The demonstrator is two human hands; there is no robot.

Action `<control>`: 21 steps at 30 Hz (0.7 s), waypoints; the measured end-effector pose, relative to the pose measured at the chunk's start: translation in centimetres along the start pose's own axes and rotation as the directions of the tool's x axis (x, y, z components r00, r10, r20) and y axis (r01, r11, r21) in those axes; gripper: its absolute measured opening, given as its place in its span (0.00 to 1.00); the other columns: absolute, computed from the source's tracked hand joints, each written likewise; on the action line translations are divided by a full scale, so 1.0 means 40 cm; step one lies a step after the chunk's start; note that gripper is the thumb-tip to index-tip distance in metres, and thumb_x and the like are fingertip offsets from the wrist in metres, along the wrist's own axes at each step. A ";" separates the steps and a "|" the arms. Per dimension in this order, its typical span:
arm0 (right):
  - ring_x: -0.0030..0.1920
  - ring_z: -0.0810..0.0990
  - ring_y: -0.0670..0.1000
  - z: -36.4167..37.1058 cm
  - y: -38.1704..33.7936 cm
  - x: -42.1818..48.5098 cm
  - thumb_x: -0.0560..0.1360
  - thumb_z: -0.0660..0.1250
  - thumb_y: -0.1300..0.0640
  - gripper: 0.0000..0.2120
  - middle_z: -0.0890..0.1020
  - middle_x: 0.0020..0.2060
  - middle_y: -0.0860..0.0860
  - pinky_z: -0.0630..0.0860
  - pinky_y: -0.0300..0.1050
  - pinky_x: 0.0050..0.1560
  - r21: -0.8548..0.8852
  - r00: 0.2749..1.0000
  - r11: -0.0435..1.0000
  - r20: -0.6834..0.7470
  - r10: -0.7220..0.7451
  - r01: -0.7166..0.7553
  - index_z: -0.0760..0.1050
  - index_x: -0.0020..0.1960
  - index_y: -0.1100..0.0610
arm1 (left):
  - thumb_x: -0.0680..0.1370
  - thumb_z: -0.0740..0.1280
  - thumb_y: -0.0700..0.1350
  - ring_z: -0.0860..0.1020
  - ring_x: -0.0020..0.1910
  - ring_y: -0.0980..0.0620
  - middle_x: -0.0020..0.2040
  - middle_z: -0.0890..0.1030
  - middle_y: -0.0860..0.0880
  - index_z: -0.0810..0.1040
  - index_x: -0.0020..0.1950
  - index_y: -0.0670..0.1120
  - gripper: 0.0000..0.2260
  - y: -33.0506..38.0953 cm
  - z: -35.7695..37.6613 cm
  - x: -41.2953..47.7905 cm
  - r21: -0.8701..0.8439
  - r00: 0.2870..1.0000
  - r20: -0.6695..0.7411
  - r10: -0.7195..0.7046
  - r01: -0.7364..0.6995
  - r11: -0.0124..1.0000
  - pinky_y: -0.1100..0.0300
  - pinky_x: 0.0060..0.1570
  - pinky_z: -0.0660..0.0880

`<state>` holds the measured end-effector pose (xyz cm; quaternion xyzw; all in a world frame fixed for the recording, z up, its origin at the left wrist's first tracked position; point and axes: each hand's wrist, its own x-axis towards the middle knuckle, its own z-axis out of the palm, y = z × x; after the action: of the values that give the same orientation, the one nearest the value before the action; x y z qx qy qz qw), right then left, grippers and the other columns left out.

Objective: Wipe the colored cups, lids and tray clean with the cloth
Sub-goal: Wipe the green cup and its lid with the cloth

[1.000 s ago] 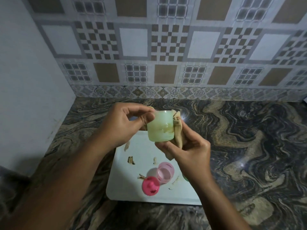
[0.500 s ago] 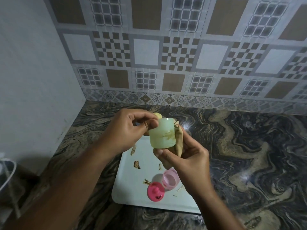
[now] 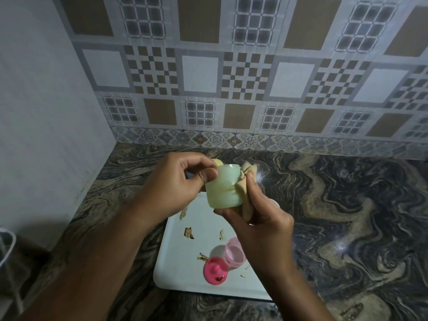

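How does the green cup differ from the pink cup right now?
The green cup is held above the tray by the left hand; the pink cup sits on the tray. The right hand presses the cloth against the green cup; no hand touches the pink cup. Both look translucent and lidless.

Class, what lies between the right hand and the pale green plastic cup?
In the head view, a bunched beige cloth is pressed between the right hand and the pale green plastic cup.
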<state>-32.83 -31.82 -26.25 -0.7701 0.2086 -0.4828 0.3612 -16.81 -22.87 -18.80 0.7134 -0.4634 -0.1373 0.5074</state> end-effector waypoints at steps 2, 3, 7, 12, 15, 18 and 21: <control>0.45 0.84 0.44 0.001 0.000 -0.008 0.64 0.83 0.56 0.38 0.87 0.50 0.57 0.81 0.37 0.45 -0.138 0.995 0.986 -0.001 -0.099 0.098 0.74 0.70 0.64 | 0.75 0.73 0.48 0.82 0.45 0.62 0.43 0.85 0.60 0.82 0.44 0.59 0.05 -0.001 0.009 -0.002 0.036 0.999 -0.026 0.032 -0.031 0.999 0.67 0.45 0.77; 0.40 0.82 0.46 0.000 -0.006 -0.011 0.64 0.83 0.56 0.41 0.86 0.43 0.54 0.80 0.35 0.43 -0.139 0.995 0.986 -0.001 -0.098 0.096 0.71 0.72 0.64 | 0.74 0.72 0.50 0.82 0.46 0.60 0.44 0.85 0.60 0.83 0.45 0.59 0.04 0.001 0.010 -0.003 0.022 0.999 -0.033 0.039 -0.039 0.999 0.66 0.47 0.78; 0.34 0.75 0.40 -0.007 -0.014 -0.009 0.64 0.83 0.63 0.42 0.80 0.37 0.42 0.80 0.36 0.39 0.146 0.987 0.976 0.006 0.162 -0.161 0.70 0.74 0.58 | 0.72 0.71 0.52 0.84 0.45 0.58 0.45 0.86 0.56 0.85 0.47 0.58 0.05 0.015 0.011 -0.008 -0.100 0.998 -0.032 0.051 -0.054 0.994 0.65 0.45 0.80; 0.34 0.82 0.54 -0.007 -0.014 -0.019 0.68 0.81 0.58 0.41 0.83 0.36 0.56 0.84 0.51 0.41 0.324 0.938 0.885 0.208 0.279 -0.335 0.68 0.76 0.55 | 0.73 0.72 0.52 0.84 0.48 0.55 0.46 0.86 0.59 0.85 0.47 0.62 0.05 0.013 0.017 -0.007 -0.064 0.999 -0.014 0.048 -0.048 0.997 0.51 0.50 0.82; 0.42 0.86 0.48 -0.007 -0.024 -0.023 0.68 0.81 0.53 0.44 0.86 0.44 0.42 0.84 0.44 0.45 0.318 0.947 0.894 0.177 0.270 -0.314 0.62 0.78 0.47 | 0.73 0.73 0.52 0.84 0.48 0.57 0.46 0.86 0.61 0.85 0.46 0.63 0.05 0.013 0.018 -0.006 -0.039 0.999 -0.009 0.035 -0.036 0.999 0.51 0.51 0.82; 0.41 0.84 0.47 0.005 -0.009 -0.029 0.68 0.78 0.43 0.43 0.85 0.42 0.53 0.83 0.45 0.48 0.037 0.990 0.995 0.110 0.091 -0.095 0.65 0.78 0.52 | 0.74 0.74 0.46 0.83 0.46 0.60 0.44 0.84 0.66 0.84 0.43 0.63 0.09 0.018 0.023 -0.006 0.000 0.999 -0.010 0.053 -0.053 0.999 0.60 0.49 0.80; 0.43 0.76 0.38 0.020 0.000 -0.031 0.67 0.78 0.46 0.41 0.85 0.45 0.61 0.81 0.38 0.49 -0.068 0.999 0.997 0.037 0.024 -0.021 0.70 0.75 0.60 | 0.74 0.74 0.47 0.83 0.45 0.58 0.44 0.84 0.64 0.84 0.44 0.62 0.07 0.020 0.040 -0.011 0.050 0.996 -0.041 0.082 -0.080 0.996 0.60 0.46 0.80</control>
<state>-32.68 -30.70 -27.22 -0.7885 0.2268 -0.4566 0.3441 -18.53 -23.51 -18.95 0.7088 -0.4840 -0.0900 0.5051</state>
